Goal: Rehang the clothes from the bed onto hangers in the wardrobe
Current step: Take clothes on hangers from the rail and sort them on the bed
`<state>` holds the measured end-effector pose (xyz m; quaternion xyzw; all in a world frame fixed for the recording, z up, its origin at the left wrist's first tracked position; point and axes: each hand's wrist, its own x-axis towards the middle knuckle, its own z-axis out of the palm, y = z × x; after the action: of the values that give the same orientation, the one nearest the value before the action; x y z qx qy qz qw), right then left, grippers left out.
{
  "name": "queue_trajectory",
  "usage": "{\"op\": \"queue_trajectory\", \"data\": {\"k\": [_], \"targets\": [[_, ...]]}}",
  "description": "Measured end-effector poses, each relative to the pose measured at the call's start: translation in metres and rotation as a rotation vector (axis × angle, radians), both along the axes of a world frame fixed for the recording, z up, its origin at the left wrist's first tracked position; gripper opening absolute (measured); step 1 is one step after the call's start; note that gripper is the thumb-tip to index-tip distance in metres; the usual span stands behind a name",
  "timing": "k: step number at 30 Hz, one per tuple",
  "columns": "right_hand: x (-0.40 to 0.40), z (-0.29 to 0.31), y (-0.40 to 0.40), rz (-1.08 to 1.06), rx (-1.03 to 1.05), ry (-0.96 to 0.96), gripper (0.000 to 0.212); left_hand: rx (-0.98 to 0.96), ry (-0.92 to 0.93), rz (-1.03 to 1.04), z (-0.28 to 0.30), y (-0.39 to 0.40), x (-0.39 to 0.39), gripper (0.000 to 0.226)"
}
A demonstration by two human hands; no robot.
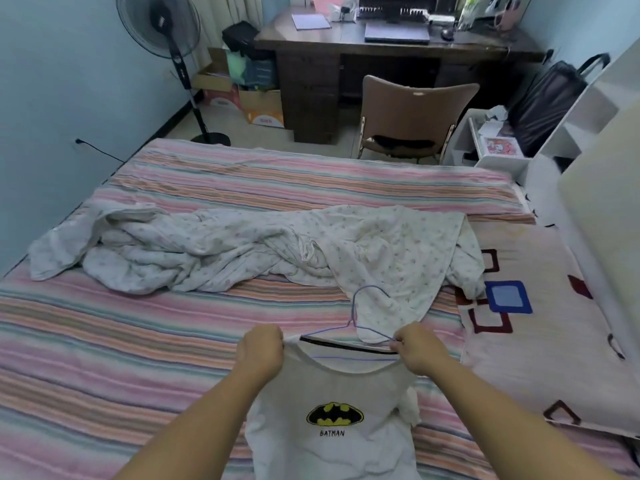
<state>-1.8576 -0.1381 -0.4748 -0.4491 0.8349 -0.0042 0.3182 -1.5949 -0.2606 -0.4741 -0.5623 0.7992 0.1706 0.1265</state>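
Note:
A white T-shirt (334, 393) with a yellow and black bat logo hangs in front of me over the striped bed (138, 327). A thin purple wire hanger (360, 306) sits inside its neck, with the hook sticking up above the black-trimmed collar. My left hand (261, 351) grips the shirt's left shoulder. My right hand (417, 348) pinches the right shoulder together with the hanger's end. The wardrobe is out of view.
A crumpled white flowered blanket (242, 247) lies across the middle of the bed. A patterned pillow (540, 320) lies to the right beside white shelving (581, 133). Beyond the bed stand a brown chair (412, 109), a dark desk (381, 50) and a floor fan (159, 26).

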Motion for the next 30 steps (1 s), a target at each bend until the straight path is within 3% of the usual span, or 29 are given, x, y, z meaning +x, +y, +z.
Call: {"op": "queue_trajectory", "data": {"k": [4,8,9,11,13,15,18,23,27,30], "targets": [[-0.010,-0.057,-0.026,-0.115,-0.055,0.012,0.036,0.108,0.076,0.075,-0.069,-0.023,-0.017,0.027],[-0.020,-0.098,-0.052,-0.183,-0.040,-0.028,0.024,0.286,0.267,0.161,-0.122,-0.049,-0.027,0.019],[-0.022,-0.105,-0.058,-0.190,-0.039,-0.037,0.023,0.333,0.344,0.199,-0.133,-0.055,-0.028,0.023],[-0.022,-0.115,-0.069,-0.206,-0.048,-0.051,0.020,0.441,0.423,0.272,-0.142,-0.060,-0.030,0.057],[-0.016,-0.120,-0.077,-0.215,-0.071,-0.064,0.014,0.527,0.452,0.313,-0.144,-0.060,-0.032,0.071],[-0.006,-0.119,-0.082,-0.213,-0.064,-0.092,0.015,0.566,0.478,0.326,-0.142,-0.058,-0.033,0.069],[0.011,-0.102,-0.085,-0.192,-0.058,-0.130,0.031,0.563,0.483,0.332,-0.128,-0.052,-0.026,0.065],[0.036,-0.052,-0.085,-0.144,-0.029,-0.164,0.034,0.532,0.514,0.370,-0.067,-0.047,-0.002,0.060],[0.061,-0.015,-0.059,-0.286,-0.005,-0.285,0.027,0.498,0.541,0.421,-0.017,-0.017,0.035,0.046],[0.090,-0.027,-0.025,-0.525,0.110,-0.447,0.018,0.564,0.524,0.453,-0.013,0.023,0.070,0.046]]}}
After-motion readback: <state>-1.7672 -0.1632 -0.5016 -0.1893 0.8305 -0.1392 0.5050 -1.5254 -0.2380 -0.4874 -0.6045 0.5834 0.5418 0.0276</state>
